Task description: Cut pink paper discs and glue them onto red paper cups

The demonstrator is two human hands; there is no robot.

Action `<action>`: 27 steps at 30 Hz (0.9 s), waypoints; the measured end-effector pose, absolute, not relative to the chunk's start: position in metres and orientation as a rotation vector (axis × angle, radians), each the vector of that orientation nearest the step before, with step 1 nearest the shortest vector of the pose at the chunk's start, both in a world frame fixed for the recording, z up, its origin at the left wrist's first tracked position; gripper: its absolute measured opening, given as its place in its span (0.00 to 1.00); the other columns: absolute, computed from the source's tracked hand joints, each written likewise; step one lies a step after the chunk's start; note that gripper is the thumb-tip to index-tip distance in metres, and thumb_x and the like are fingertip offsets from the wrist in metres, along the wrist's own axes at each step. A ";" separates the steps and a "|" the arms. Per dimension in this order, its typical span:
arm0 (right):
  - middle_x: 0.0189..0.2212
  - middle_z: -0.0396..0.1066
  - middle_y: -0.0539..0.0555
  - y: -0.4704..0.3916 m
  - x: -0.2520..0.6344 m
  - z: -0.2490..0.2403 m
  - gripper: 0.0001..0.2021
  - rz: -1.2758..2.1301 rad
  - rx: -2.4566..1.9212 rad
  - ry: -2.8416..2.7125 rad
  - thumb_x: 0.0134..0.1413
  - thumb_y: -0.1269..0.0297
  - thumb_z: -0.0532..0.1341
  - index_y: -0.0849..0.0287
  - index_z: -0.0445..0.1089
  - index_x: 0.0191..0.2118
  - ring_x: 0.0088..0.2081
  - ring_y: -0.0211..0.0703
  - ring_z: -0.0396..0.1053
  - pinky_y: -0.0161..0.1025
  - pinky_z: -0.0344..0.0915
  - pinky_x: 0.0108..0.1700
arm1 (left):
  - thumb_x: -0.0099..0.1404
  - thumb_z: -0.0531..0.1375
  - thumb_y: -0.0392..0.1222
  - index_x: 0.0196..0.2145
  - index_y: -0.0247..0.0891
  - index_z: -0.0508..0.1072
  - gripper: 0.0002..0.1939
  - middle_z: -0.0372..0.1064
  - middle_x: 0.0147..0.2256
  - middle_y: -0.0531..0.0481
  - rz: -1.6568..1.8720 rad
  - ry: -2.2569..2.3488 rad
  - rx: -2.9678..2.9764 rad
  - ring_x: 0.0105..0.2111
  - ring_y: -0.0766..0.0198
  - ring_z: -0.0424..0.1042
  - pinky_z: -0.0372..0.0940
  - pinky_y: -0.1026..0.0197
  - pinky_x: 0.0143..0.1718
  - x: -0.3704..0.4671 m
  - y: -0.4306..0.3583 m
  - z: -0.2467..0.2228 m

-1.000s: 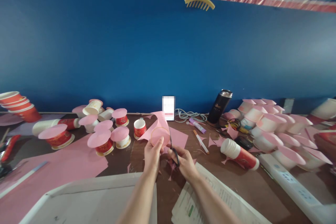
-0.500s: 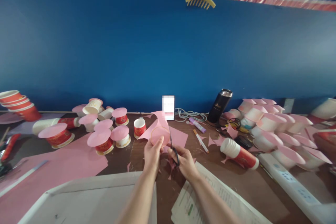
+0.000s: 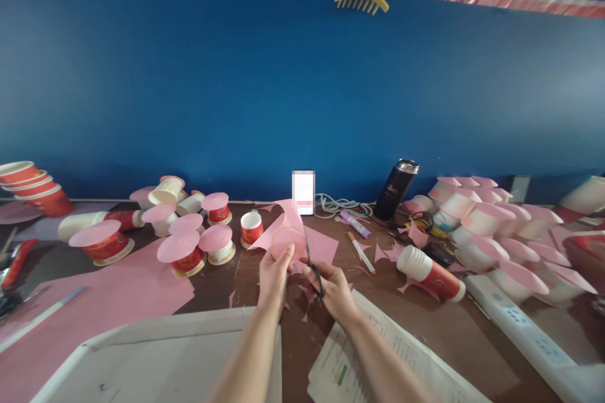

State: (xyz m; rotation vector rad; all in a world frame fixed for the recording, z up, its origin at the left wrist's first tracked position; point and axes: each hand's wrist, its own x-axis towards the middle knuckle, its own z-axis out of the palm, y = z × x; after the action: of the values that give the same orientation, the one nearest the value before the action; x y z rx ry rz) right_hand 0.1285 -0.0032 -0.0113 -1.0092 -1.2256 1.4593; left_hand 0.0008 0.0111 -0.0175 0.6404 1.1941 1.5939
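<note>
My left hand (image 3: 275, 272) pinches a piece of pink paper (image 3: 287, 240) with a circle drawn on it, thumb on top. In my right hand (image 3: 331, 286) is a pair of dark-handled scissors (image 3: 316, 278), fingers wrapped round the loops. The blades point away from me and lie at the right edge of the drawn circle. Behind them a larger pink sheet (image 3: 324, 245) rests on the table. A red paper cup (image 3: 251, 229) stands just left of the paper. Pink offcuts (image 3: 307, 301) are scattered below my hands.
Paper cups topped with pink discs (image 3: 179, 247) stand at left, and more such cups (image 3: 515, 249) crowd the right. A black thermos (image 3: 397, 189), an orange marker (image 3: 362, 254), stacked cups (image 3: 432, 275) and a power strip (image 3: 524, 330) lie to the right. A phone (image 3: 304, 195) leans at the blue wall.
Almost nothing differs. Both hands, the scissors and the pink paper keep nearly the same position; the view has shifted very slightly.
</note>
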 end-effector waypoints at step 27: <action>0.18 0.62 0.47 -0.006 0.128 -0.002 0.26 1.450 -1.050 -1.215 0.37 0.52 0.71 0.64 0.78 0.43 0.19 0.31 0.55 0.31 0.54 0.21 | 0.51 0.68 0.52 0.26 0.37 0.64 0.20 0.53 0.16 0.61 1.638 1.130 0.619 0.17 0.75 0.50 0.46 0.69 0.18 -0.001 0.012 -0.017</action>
State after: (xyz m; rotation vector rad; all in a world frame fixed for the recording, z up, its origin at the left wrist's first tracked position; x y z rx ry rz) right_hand 0.1282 -0.0055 -0.0019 -1.0501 -1.2152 1.4496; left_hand -0.0007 0.0123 -0.0175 0.6190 1.1298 1.6385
